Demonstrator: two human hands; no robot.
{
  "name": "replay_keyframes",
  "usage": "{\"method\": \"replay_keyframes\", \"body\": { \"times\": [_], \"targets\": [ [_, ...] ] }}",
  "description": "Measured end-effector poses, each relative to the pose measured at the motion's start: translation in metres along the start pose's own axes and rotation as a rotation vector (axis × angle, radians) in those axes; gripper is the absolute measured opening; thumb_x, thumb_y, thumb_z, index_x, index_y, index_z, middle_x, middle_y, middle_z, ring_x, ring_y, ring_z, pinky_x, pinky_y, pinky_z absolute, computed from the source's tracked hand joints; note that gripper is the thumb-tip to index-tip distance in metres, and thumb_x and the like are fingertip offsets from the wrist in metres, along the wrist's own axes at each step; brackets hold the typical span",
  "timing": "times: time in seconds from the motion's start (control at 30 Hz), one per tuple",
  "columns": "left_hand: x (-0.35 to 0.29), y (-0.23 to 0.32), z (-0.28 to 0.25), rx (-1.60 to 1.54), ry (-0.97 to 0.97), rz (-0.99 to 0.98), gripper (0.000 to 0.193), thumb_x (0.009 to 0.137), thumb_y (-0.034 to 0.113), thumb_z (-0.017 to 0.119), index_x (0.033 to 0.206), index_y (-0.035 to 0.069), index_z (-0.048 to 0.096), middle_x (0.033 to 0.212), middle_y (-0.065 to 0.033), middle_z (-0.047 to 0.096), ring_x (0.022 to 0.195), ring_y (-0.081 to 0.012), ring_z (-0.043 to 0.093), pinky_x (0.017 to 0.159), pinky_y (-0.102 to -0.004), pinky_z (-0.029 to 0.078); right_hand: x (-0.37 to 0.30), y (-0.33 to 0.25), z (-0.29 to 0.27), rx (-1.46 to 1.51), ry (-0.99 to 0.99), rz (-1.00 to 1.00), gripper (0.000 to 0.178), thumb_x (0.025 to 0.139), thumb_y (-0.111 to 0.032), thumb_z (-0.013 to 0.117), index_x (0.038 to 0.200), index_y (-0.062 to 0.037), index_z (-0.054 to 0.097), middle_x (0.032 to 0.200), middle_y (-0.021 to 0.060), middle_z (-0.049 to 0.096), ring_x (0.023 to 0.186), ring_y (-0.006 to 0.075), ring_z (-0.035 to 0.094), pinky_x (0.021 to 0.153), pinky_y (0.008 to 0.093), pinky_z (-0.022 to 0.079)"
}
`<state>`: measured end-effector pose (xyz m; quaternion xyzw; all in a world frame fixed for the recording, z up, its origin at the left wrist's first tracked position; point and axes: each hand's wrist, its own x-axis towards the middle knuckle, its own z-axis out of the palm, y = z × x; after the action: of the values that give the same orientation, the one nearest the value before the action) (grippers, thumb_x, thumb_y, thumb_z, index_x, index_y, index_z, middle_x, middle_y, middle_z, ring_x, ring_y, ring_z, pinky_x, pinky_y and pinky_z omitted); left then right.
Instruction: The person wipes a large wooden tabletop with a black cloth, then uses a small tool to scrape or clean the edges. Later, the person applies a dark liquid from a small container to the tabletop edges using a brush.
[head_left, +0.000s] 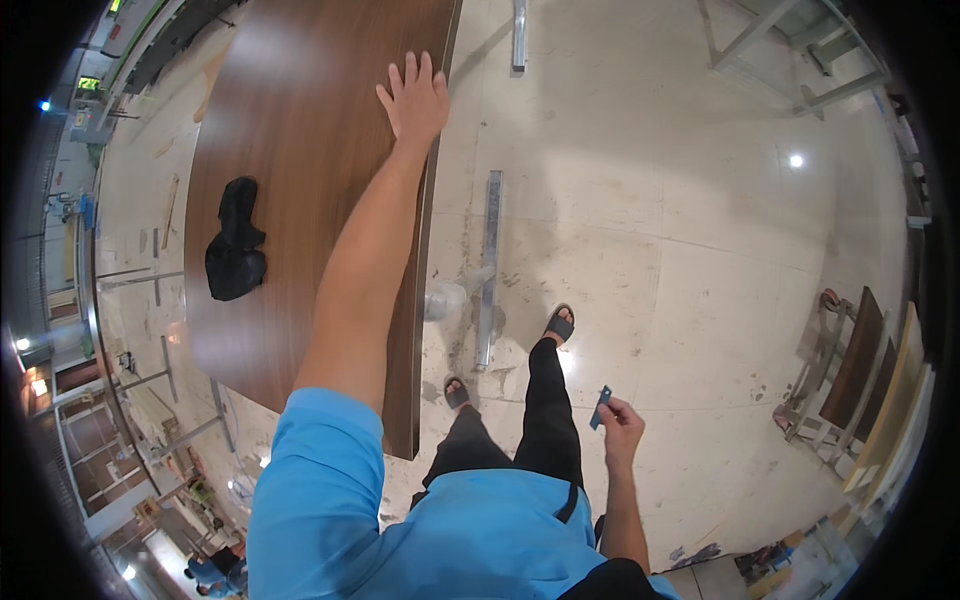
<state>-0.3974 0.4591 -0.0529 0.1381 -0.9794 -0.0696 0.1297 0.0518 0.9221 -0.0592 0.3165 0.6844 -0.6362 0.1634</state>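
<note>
A large brown wood-grain board [300, 120] stretches away on my left. My left hand [415, 104] lies palm down near its far right edge, fingers spread. Down at my right side, my right hand [624, 432] pinches a small flat blue-grey tool [602, 406], short and plate-like, with a hole near its upper end; its exact kind is unclear. The tool is apart from the board. On the board's left part lies a crumpled, soft black item [236, 240], whose kind I cannot make out.
A metal bar [491, 265] lies on the pale floor beside the board, with a translucent plastic thing [443, 300] next to it. Another bar [519, 38] is farther off. Metal frames [760, 35] stand far right; a rack with panels [858, 360] stands to the right.
</note>
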Motion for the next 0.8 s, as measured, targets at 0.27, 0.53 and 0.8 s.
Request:
{"method": "replay_keyframes", "body": {
  "times": [0.27,0.53,0.8],
  "targets": [
    [-0.049,0.009,-0.044,0.079,-0.162,0.010,0.059,0.111,0.036,0.039,0.165,0.013,0.031,0.173,-0.0113,0.025,0.160,-0.0379,0.018,0.127,-0.0623,0.011,0.101,-0.091,0.009,0.071,-0.154,-0.062,0.018,0.093,-0.002,0.074,0.110,0.0034,0.075,0.095,0.0061,0.075,0.081,0.0113,0.068,0.073,0.0272,0.057],
    [-0.001,0.041,-0.003,0.318,-0.180,0.181,0.072,0.105,0.036,0.052,0.164,0.002,0.027,0.173,-0.0156,0.021,0.161,-0.0343,0.015,0.127,-0.0595,0.015,0.134,-0.169,0.096,0.020,-0.339,-0.038,0.019,0.093,-0.004,0.075,0.111,0.0024,0.075,0.094,0.0047,0.075,0.079,0.0096,0.066,0.072,0.0255,0.054],
    [0.041,-0.009,-0.035,-0.029,-0.181,0.345,0.064,0.105,0.039,0.052,0.159,0.006,0.039,0.169,-0.0147,0.031,0.160,-0.0314,0.020,0.129,-0.0554,0.015,0.231,-0.287,0.217,-0.338,-0.212,-0.644,0.017,0.091,-0.007,0.074,0.104,0.0044,0.074,0.089,0.0089,0.074,0.079,0.0121,0.066,0.072,0.0291,0.053]
  ]
}}
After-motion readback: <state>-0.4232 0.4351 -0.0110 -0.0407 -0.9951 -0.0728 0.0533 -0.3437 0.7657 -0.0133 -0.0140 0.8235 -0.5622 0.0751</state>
